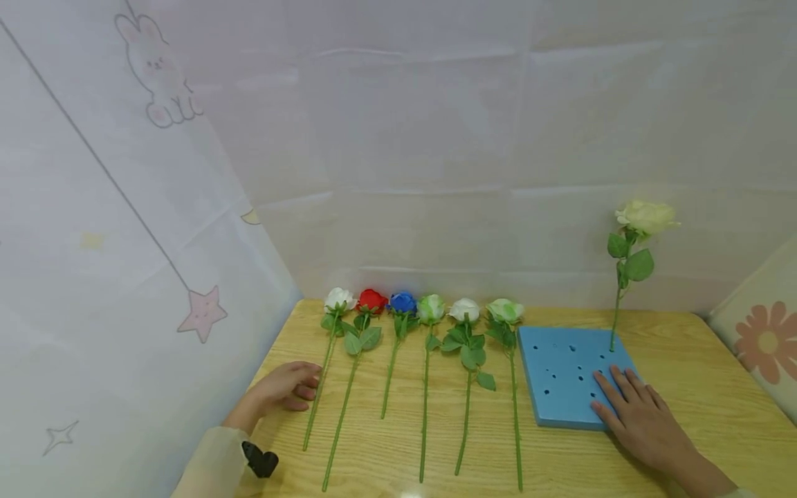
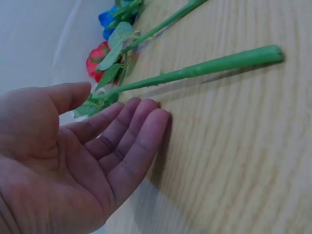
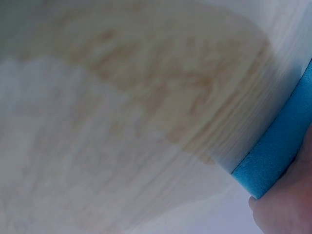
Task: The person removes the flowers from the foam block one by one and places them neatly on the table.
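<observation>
My left hand [image 1: 288, 387] hovers low over the table's left side, fingers loosely bent and nothing in them. Its fingertips are right beside the stem of the leftmost white rose [image 1: 340, 299]; in the left wrist view that green stem [image 2: 204, 69] passes just beyond the fingers. My right hand [image 1: 650, 423] lies with fingers spread on the front right corner of a blue foam board [image 1: 560, 408] with several holes. A pale yellow rose [image 1: 647, 217] stands upright in the board's back right part. The right wrist view shows the board's side edge [image 3: 273, 156] beside part of the hand.
To the right of the white rose lie a red rose [image 1: 371, 300], a blue rose [image 1: 402, 303], a green-white rose [image 1: 431, 308], another white rose [image 1: 464, 310] and a second green-white rose [image 1: 506, 310], stems toward me. A pale curtain [image 1: 398, 152] hangs behind the wooden table [image 1: 386, 456].
</observation>
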### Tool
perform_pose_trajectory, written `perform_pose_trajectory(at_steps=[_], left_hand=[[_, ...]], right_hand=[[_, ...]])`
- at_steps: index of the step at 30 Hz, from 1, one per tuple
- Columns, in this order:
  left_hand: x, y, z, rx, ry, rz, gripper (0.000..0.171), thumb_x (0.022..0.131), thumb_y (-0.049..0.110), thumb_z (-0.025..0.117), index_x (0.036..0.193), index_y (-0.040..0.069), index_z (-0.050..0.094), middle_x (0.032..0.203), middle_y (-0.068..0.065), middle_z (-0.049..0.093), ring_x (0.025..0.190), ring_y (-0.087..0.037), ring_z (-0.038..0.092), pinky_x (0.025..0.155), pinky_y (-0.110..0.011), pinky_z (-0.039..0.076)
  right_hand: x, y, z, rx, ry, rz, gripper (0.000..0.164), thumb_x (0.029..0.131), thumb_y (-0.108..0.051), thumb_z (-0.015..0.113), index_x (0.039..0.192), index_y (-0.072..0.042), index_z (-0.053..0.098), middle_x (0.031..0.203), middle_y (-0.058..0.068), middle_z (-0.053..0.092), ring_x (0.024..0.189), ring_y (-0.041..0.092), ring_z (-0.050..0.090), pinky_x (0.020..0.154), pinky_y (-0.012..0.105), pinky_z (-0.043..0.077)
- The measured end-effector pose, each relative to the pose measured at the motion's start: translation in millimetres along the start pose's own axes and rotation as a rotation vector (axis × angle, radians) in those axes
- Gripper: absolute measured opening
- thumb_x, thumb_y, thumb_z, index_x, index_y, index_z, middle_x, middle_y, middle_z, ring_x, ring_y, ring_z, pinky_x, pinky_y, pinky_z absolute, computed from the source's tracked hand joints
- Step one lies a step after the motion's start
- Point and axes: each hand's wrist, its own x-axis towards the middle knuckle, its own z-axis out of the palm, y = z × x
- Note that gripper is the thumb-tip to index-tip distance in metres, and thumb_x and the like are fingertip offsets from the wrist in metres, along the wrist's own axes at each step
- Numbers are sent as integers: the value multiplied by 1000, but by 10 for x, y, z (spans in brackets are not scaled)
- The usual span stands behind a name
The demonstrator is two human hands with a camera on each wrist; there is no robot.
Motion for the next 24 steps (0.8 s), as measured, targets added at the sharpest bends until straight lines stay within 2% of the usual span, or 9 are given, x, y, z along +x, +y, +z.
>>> perform_pose_trajectory(at_steps=[4, 7, 10, 15, 24], left_hand=[[53, 38, -68, -20, 52, 0, 54, 110, 35, 46, 145, -6, 44, 123, -22, 59, 92, -28, 66, 77, -41, 61], [103, 105, -99, -31, 112, 27, 55, 110, 37, 45, 142, -7, 45, 125, -25, 59, 93, -28, 68, 79, -42, 61], [148, 218, -65, -13, 157, 67, 55, 109, 38, 46, 140, -7, 48, 125, -26, 60, 97, -31, 67, 83, -45, 60], [187, 477, 131, 20, 152, 143, 51, 109, 36, 46, 139, -4, 51, 125, -24, 60, 104, -39, 65, 90, -50, 57], [292, 865, 566, -12, 59, 213, 45, 108, 37, 51, 134, 1, 57, 122, -21, 63, 104, -40, 65, 96, -54, 54]], right_hand=[[-4, -1, -2, -9, 3, 4, 70, 107, -52, 42, 159, -7, 32, 163, 28, 22, 150, 51, 11, 112, 73, 12], [-7, 2, 2, -15, 1, 8, 70, 107, -53, 42, 159, -6, 32, 163, 28, 22, 150, 51, 11, 113, 73, 12], [-8, 10, 9, -22, 3, 10, 70, 107, -53, 42, 159, -7, 32, 163, 28, 22, 151, 50, 11, 113, 73, 13], [-10, 19, 23, -31, 9, 13, 70, 107, -54, 41, 159, -8, 31, 163, 27, 21, 151, 49, 10, 114, 72, 12], [-1, 6, 16, -23, 18, 4, 70, 107, -53, 42, 160, -8, 30, 163, 27, 22, 152, 48, 10, 117, 70, 7]])
